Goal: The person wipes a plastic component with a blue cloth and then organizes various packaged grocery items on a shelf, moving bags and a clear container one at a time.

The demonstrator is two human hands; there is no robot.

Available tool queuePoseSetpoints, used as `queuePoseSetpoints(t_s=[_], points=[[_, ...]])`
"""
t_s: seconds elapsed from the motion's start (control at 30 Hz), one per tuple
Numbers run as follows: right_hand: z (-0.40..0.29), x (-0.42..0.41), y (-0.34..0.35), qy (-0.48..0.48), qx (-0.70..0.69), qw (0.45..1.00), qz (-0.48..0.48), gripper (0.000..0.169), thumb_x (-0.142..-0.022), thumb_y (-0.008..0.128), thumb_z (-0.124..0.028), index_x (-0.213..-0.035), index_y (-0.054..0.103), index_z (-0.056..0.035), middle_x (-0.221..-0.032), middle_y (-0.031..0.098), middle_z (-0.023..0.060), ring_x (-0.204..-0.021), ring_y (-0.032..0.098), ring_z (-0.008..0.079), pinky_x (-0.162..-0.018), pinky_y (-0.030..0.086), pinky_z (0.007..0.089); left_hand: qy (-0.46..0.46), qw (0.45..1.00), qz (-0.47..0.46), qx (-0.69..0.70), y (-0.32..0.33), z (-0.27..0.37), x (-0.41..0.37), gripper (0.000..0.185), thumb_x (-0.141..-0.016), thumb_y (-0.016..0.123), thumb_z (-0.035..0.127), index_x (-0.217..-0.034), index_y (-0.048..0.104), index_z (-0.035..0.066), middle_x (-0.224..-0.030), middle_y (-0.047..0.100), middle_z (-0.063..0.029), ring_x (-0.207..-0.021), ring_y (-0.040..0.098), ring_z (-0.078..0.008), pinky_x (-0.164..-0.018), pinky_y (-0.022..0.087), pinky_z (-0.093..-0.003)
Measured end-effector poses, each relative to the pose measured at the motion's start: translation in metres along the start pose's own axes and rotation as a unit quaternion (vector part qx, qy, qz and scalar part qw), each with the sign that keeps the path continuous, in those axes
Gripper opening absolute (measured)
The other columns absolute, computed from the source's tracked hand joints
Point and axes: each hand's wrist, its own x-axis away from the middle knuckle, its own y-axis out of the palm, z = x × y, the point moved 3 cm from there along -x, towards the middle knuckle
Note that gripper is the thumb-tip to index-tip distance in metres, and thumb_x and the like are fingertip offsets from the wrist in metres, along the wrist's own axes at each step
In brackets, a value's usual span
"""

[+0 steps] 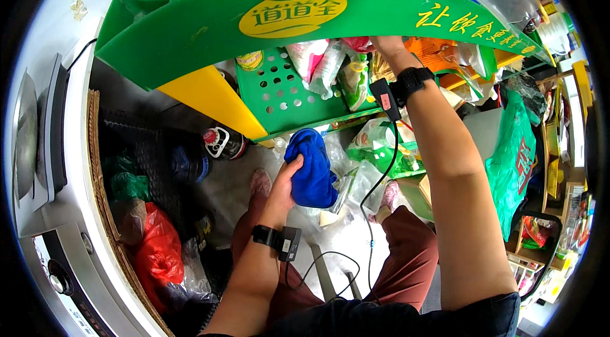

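Observation:
My left hand [283, 182] grips a folded blue cloth [312, 170] in front of a green-and-yellow rack. My right hand [388, 44] reaches onto the perforated green middle shelf [274, 94], its fingers mostly hidden beneath the green front lip [371, 8] of the shelf above. Beside those fingers is a red package [356, 44]; whether they hold it cannot be made out. White-and-pink plastic packets [317, 63] and a green-and-white bag [355, 82] lie on the same shelf, left of my right wrist. A yellow-labelled container [250, 60] stands at its left end.
A dark bottle with a red cap [224, 141] stands on the floor at left. Plastic bags [369, 184] lie below the rack. A green bag [512, 160] hangs at right, and a red bag [159, 251] sits beside the white stove counter [71, 222]. Cables trail from both wrist devices.

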Motion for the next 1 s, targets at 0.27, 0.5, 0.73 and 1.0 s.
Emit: queuePoseSetpoints(t_s=[0.27, 0.5, 0.73, 1.0], points=[[-0.003, 0.063, -0.051, 0.155, -0.231, 0.960, 0.029, 0.029, -0.089, 0.053, -0.024, -0.081, 0.060, 0.0028, -0.059, 0.053, 0.0075, -0.050, 0.048, 0.0178, -0.052, 0.042, 0.0351, 0.012, 1.000, -0.022, -0.005, -0.002, -0.001, 0.002, 0.047, -0.085, 0.058, 0.033, -0.120, 0.049, 0.003, -0.108, 0.059, -0.0123, -0.095, 0.060, -0.0254, -0.085, 0.049, -0.0392], [-0.024, 0.212, -0.116, 0.240, -0.298, 0.922, -0.051, 0.031, -0.092, 0.053, -0.027, -0.077, 0.061, -0.0016, -0.066, 0.049, -0.0060, -0.059, 0.038, 0.0032, -0.049, 0.029, 0.0247, -0.045, 0.996, -0.077, 0.027, -0.003, -0.005, 0.005, 0.053, -0.086, 0.056, 0.040, -0.122, 0.049, 0.002, -0.113, 0.058, -0.0144, -0.102, 0.057, -0.0290, -0.090, 0.045, -0.0425], [0.026, 0.381, -0.071, 0.441, -0.251, 0.851, -0.133, 0.033, -0.091, 0.056, -0.027, -0.066, 0.059, -0.0047, -0.053, 0.044, -0.0052, -0.052, 0.040, 0.0050, -0.048, 0.034, 0.0256, 0.020, 0.999, 0.032, -0.001, -0.017, -0.008, -0.004, 0.048, -0.084, 0.061, 0.034, -0.120, 0.051, 0.004, -0.113, 0.059, -0.0105, -0.100, 0.058, -0.0227, -0.091, 0.045, -0.0375], [0.083, 0.488, 0.025, 0.606, -0.351, 0.702, -0.132, 0.028, -0.089, 0.053, -0.032, -0.101, 0.056, -0.0071, -0.102, 0.057, 0.0036, -0.088, 0.055, 0.0140, -0.061, 0.051, 0.0323, 0.008, 1.000, 0.012, -0.015, -0.019, -0.017, -0.013, 0.047, -0.084, 0.060, 0.033, -0.120, 0.051, 0.004, -0.113, 0.059, -0.0104, -0.101, 0.058, -0.0226, -0.091, 0.045, -0.0372]])
